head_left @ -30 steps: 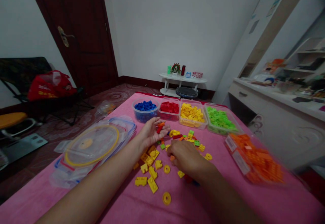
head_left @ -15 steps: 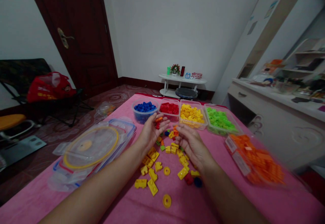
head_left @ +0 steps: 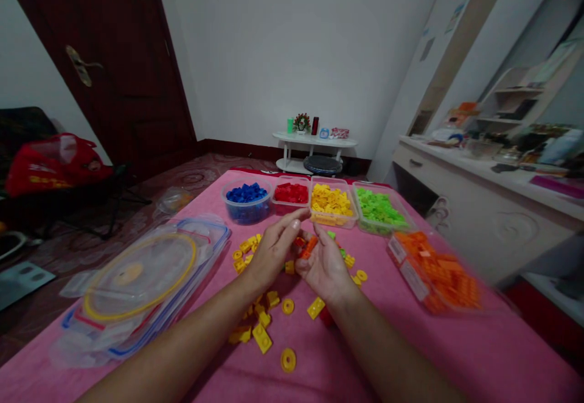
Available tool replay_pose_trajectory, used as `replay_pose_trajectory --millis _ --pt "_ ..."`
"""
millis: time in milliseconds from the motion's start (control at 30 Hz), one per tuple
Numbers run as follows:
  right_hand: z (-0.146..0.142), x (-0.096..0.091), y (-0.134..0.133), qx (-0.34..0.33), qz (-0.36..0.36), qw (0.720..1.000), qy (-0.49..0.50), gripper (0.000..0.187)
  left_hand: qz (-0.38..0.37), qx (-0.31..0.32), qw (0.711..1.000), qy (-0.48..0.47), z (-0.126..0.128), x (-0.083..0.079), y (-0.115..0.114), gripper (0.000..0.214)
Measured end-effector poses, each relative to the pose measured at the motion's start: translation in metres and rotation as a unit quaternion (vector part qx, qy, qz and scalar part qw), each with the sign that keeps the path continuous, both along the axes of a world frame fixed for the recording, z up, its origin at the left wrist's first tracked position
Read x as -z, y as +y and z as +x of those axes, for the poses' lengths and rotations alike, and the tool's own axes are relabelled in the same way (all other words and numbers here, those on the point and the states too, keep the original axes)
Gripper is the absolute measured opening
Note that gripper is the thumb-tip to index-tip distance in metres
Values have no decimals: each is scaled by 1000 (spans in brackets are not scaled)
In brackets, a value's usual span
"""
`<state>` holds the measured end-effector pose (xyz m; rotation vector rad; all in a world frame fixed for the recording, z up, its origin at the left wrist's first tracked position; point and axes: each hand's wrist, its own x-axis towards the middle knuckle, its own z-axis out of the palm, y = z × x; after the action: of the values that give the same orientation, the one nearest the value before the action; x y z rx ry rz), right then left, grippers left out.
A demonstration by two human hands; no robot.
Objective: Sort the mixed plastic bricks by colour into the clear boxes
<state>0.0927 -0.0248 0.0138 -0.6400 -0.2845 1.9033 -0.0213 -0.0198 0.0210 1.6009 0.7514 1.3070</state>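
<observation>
My right hand (head_left: 325, 264) is turned palm up over the middle of the pink table, with orange toy bricks (head_left: 308, 248) held in its curled fingers. Close beside it is my left hand (head_left: 274, 249), its fingers stretched toward the right hand and its thumb raised; part of its palm side is hidden. Loose yellow bricks (head_left: 262, 337) lie beneath and in front of the hands. Yellow rings (head_left: 288, 360) are scattered among them. Under the right wrist a red piece (head_left: 326, 316) shows partly.
Along the far side stand tubs of blue (head_left: 247, 202), red (head_left: 291, 198), yellow (head_left: 333, 206) and green bricks (head_left: 381, 209). A clear box of orange bricks (head_left: 440, 272) sits at the right. Stacked plastic lids (head_left: 146, 275) cover the left side of the pink tablecloth (head_left: 219, 369).
The left hand has turned over and come closer to the right hand. The right hand has turned palm up, with orange bricks now in it. The view has shifted to the right.
</observation>
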Motion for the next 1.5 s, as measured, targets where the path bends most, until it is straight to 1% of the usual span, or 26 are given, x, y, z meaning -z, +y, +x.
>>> replay_pose_trajectory --millis 133,233,300,367,433,467,533,600,667,733,800,833,900,933,967,1033,1067,1100,1133,1167,1233,1300,1333,1400,1467,1500 --pt "2 1 2 12 -1 1000 -12 35 -15 -14 1000 -16 -1 1 3 37" --pt "8 1 5 76 0 997 -32 29 -95 -41 988 -117 0 3 21 39" --pt "14 -1 8 117 -5 992 -36 26 -176 -57 963 -196 1 0 43 35" --pt "20 -4 11 147 -6 989 -33 26 -256 -68 935 -236 4 -8 71 22" --pt "26 -8 13 168 4 985 -31 26 -315 -90 919 -221 8 -20 100 11" --pt "29 -9 14 176 10 984 -31 26 -323 -104 918 -205 10 -26 113 8" --pt "37 -14 16 186 19 982 -33 25 -317 -124 922 -185 14 -37 133 9" --pt "48 -21 19 197 29 979 -39 24 -262 -135 946 -137 19 -42 141 14" --pt "65 -32 22 215 53 973 -61 20 -179 -126 974 -64 23 -41 138 19" --pt "89 -43 24 246 96 957 -121 13 -115 -85 990 3 26 -34 127 26" --pt "118 -52 24 286 144 922 -216 8 -95 -36 993 59 27 -23 114 35" --pt "134 -55 23 305 162 897 -274 9 -94 -13 992 85 26 -17 107 39" --pt "165 -57 20 341 166 831 -407 14 -81 19 988 134 23 -3 96 41" --pt "178 -56 19 352 147 786 -487 16 -64 29 985 157 21 4 92 39" --pt "190 -55 17 351 116 729 -576 18 -46 35 983 177 18 11 88 37" --pt "206 -51 15 300 34 586 -752 23 -16 35 977 211 13 23 83 33" --pt "209 -50 14 256 -2 513 -819 25 -9 35 973 227 11 28 81 32" --pt "209 -49 13 210 -27 452 -867 27 -2 36 968 247 10 34 79 33" --pt "205 -50 13 171 -40 406 -897 28 10 37 962 270 9 38 77 33" --pt "200 -50 13 143 -41 375 -915 28 32 40 953 297 8 42 75 34" --pt "185 -52 14 109 -14 339 -934 28 92 52 931 348 8 49 71 36" --pt "166 -51 17 82 31 323 -942 27 146 68 914 372 10 53 66 37" --pt "157 -48 19 64 66 326 -941 25 163 73 910 374 11 55 65 38" --pt "137 -36 24 24 151 356 -922 21 178 76 906 377 13 56 62 39" --pt "118 -17 29 4 236 391 -890 18 174 78 902 387 13 56 62 40" --pt "109 -6 31 6 272 397 -877 23 168 77 900 394 12 56 63 41"
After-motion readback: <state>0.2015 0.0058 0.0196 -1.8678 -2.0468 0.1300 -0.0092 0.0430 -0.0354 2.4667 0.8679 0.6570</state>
